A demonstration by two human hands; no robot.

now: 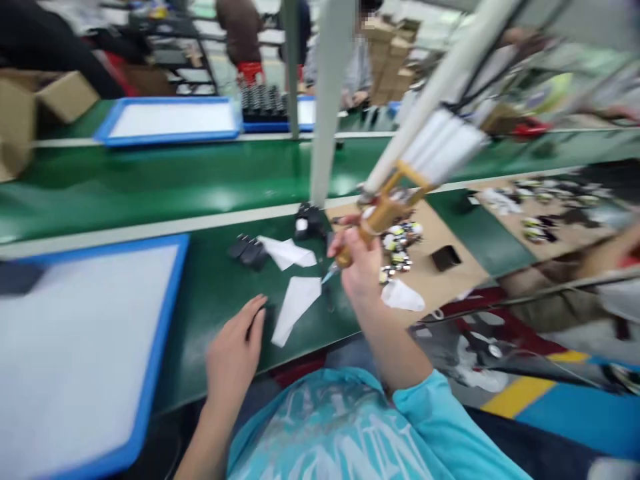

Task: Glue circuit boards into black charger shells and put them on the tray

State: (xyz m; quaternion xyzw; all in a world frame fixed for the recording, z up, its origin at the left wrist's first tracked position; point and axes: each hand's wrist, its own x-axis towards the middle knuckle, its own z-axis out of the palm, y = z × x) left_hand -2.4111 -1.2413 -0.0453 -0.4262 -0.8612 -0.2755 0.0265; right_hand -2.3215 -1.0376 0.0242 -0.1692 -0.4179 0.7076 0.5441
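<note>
My right hand (363, 270) is wrapped round an amber-brown glue dispenser (373, 230), whose thin pale-blue tip (330, 272) points down to the left. Just below that tip lies a folded white paper sheet (297, 307). On the green table, my left hand (237, 343) is closed, thumb against fingers, round a small black part (256, 321) that is mostly hidden. Beyond the hands are a second white paper piece (290, 253), some black housings (249, 252) and more black parts (309, 220).
At left stands a blue-framed white tray (165, 320). On the right, a cardboard sheet (450, 287) bears small assemblies (400, 250) and a black box (445, 258). A white post (325, 100) rises ahead, before a green conveyor (200, 173). Other people work beyond and at right.
</note>
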